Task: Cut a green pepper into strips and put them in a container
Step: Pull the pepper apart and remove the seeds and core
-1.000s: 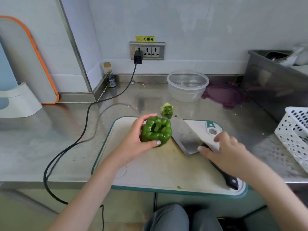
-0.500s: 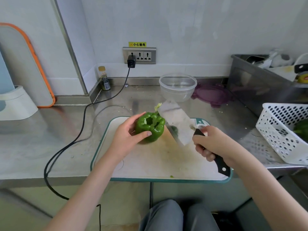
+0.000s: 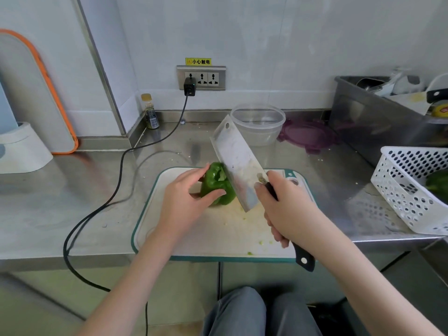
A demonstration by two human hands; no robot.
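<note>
Left hand (image 3: 184,204) gripping glossy lobed pepper (image 3: 218,187), right hand (image 3: 288,209) clutching broad steel cleaver (image 3: 238,163)

The glossy green pepper (image 3: 217,187) — whole, its cored opening facing up and away — sits on the white teal-rimmed cutting board (image 3: 218,229), a cleaver (image 3: 238,163) blade against its right side, while the clear round container (image 3: 257,123) stands empty behind.
</note>
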